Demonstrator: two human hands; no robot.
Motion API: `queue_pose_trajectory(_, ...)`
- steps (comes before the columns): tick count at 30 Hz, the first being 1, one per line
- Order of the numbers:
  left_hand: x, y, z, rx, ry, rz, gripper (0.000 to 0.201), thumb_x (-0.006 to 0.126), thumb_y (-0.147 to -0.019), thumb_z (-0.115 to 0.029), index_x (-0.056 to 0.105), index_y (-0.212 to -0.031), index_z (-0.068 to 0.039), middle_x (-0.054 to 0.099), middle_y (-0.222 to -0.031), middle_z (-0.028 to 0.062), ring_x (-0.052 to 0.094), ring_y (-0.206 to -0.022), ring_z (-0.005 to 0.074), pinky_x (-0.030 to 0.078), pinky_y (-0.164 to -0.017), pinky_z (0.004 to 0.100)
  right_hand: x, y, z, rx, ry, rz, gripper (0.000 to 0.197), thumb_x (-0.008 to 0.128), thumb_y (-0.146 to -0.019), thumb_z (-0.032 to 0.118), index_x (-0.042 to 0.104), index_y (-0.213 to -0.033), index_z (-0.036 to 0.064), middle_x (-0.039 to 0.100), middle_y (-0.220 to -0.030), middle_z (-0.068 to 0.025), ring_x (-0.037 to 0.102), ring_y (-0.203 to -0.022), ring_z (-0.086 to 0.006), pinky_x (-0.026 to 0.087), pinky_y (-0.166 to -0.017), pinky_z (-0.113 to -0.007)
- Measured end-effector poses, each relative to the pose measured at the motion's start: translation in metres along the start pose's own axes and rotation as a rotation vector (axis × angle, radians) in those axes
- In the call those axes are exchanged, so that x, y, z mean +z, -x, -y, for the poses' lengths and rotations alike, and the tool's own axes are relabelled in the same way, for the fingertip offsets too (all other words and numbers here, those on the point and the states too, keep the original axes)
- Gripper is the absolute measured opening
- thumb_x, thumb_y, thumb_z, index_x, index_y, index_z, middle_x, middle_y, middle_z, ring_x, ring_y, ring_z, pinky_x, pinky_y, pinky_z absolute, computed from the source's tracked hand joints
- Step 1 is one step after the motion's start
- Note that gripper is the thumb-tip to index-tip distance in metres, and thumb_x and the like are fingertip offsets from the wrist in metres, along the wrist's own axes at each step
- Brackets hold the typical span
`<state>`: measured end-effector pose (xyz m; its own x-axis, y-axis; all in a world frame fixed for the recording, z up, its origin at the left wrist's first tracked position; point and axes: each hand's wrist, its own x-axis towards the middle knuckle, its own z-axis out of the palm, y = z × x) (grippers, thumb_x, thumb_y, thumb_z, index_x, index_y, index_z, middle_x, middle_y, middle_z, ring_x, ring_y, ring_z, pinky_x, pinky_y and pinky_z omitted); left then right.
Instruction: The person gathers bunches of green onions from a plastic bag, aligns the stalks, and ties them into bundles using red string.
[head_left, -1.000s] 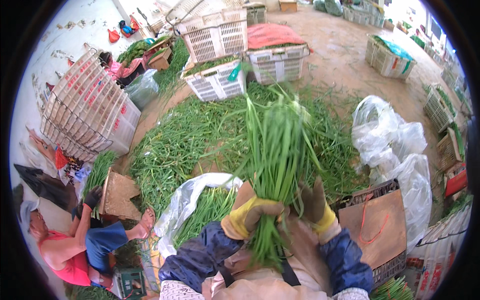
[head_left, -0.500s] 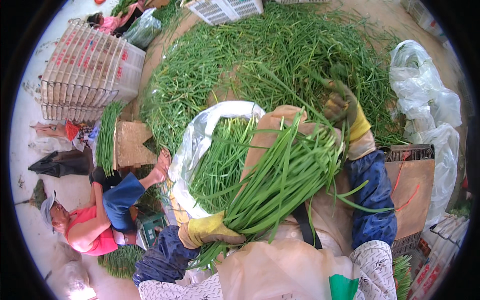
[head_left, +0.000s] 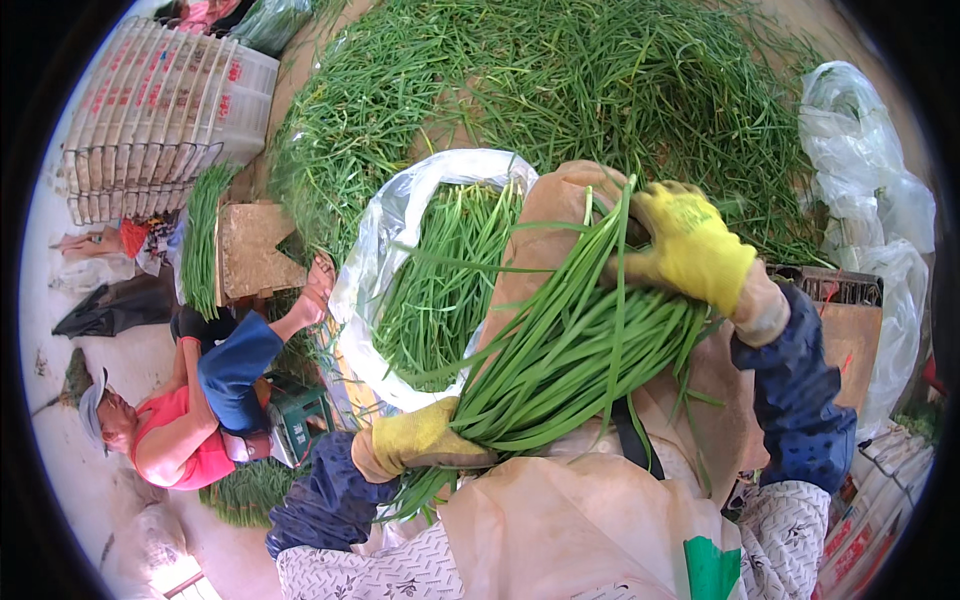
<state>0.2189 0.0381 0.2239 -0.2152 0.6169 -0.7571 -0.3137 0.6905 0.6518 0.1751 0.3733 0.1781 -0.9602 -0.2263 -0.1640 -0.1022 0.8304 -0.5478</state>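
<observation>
A thick bundle of long green garlic chives [head_left: 570, 350] lies across my lap, its pale stem ends toward the far right. My left hand [head_left: 425, 440], in a yellow work glove, is closed around the bundle's leafy lower-left part; its fingertips are hidden under the leaves. At the upper right end my right hand [head_left: 695, 245], gloved in yellow too, curves beside the stems. Its thumb and fingers are apart, the thumb close to the stems. Just left of the bundle stands a white plastic-lined container [head_left: 365, 270] with more garlic chives [head_left: 440, 290] inside.
A wide heap of loose greens [head_left: 600, 90] covers the floor ahead. Stacked white crates [head_left: 170, 110] stand far left, near a cardboard box [head_left: 255, 250]. A person in a red top [head_left: 180, 430] sits at left. Clear plastic sheeting [head_left: 860, 160] lies at right beside a brown box [head_left: 850, 340].
My right hand has come back from over the loose heap to the bundle's stem end, turning its yellow back upward. My left hand keeps its hold. The whole view has shifted slightly.
</observation>
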Motion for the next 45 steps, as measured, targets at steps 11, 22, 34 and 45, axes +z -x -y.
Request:
queue_pose_trajectory(11,-0.008,0.015,-0.04,0.307,-0.561,-0.583,0.051,0.07,-0.071,-0.013,0.053,-0.116,0.003,0.064,-0.085,0.0211,0.065,-0.075,0.0336,0.051,-0.066,0.0369,-0.047,-0.019,-0.012,-0.092,0.075,-0.325,0.024,0.063,-0.082,0.024,0.063,-0.097,0.0058,0.064,-0.078,-0.0163,0.063,-0.073,-0.0352,0.05,-0.066,-0.041)
queue_pose_trajectory(22,0.015,-0.001,0.001,0.059,0.778,-0.257,0.047,0.066,-0.068,-0.004,0.054,-0.113,0.0,0.061,-0.084,0.0111,0.056,-0.06,0.0188,0.044,-0.048,0.0306,-0.064,0.035,-0.216,0.655,0.271,-0.648,0.046,0.053,-0.086,0.039,0.056,-0.118,0.008,0.063,-0.107,-0.0185,0.059,-0.102,-0.0348,0.045,-0.087,-0.041)
queue_pose_trajectory(34,0.022,-0.01,-0.005,0.105,0.626,-0.229,0.04,0.067,-0.069,-0.01,0.058,-0.106,0.002,0.062,-0.078,0.0126,0.056,-0.057,0.0181,0.046,-0.05,0.0273,0.037,0.037,-0.011,0.123,-0.185,-0.573,0.068,0.065,-0.076,0.02,0.037,-0.136,0.0051,0.065,-0.101,-0.0175,0.062,-0.091,-0.0363,0.05,-0.078,-0.039)
queue_pose_trajectory(45,0.018,-0.003,0.007,0.042,0.577,-0.084,0.043,0.068,-0.071,-0.004,0.057,-0.112,0.001,0.062,-0.08,0.0078,0.057,-0.07,0.0153,0.046,-0.059,0.026,0.001,0.02,-0.154,0.052,-0.188,-0.712,0.014,0.056,-0.085,0.006,0.063,-0.098,0.0044,0.067,-0.094,-0.0135,0.065,-0.082,-0.0264,0.051,-0.07,-0.035)
